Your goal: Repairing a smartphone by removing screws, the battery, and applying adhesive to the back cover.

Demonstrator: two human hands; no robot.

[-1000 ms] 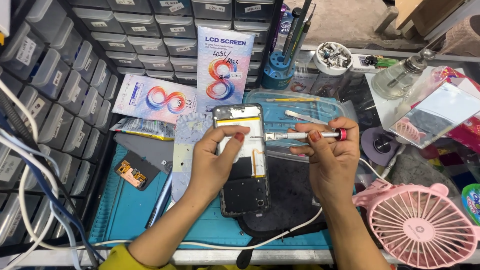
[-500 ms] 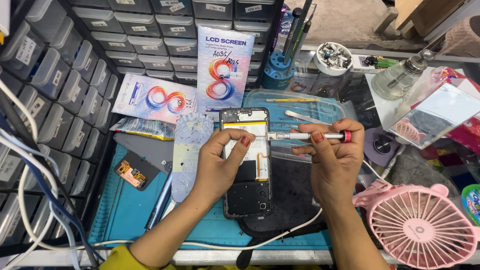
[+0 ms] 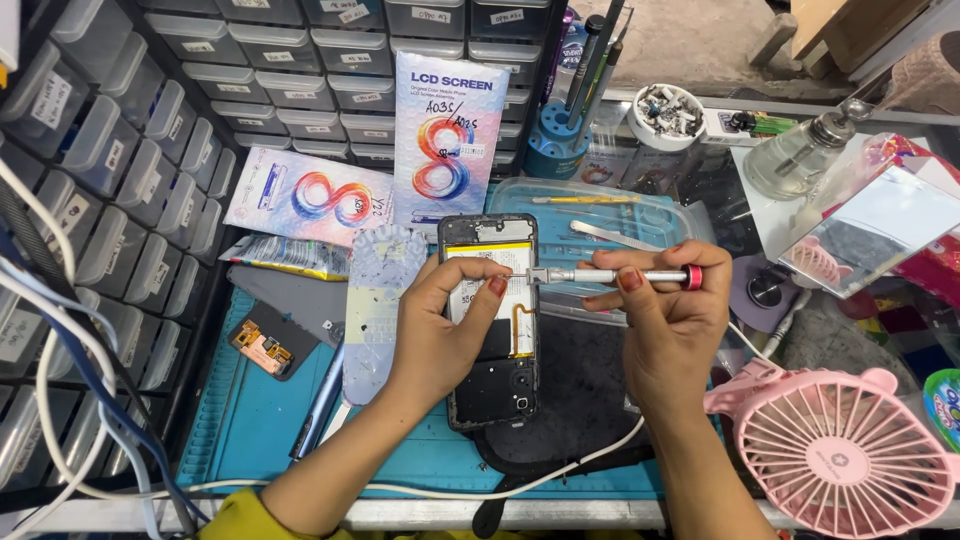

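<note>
An opened black phone (image 3: 490,385) lies back-up on the blue work mat (image 3: 250,420), its battery and inner parts exposed. My left hand (image 3: 440,330) rests on the phone's left side, thumb and forefinger pinched at the tip of a slim silver screwdriver (image 3: 610,276) with a red end cap. My right hand (image 3: 665,320) holds that screwdriver level, just right of the phone's upper edge. The screwdriver's tip meets my left fingertips above the battery.
A pale phone back cover (image 3: 375,300) lies left of the phone. Two printed screen boxes (image 3: 445,140) lean on grey parts drawers (image 3: 120,180). A clear tray with tweezers (image 3: 600,215), a blue tool stand (image 3: 558,150) and a pink fan (image 3: 845,450) sit right.
The phone and my left hand have shifted slightly right, bringing my left fingertips up against the screwdriver tip. My right hand has stayed nearly still.
</note>
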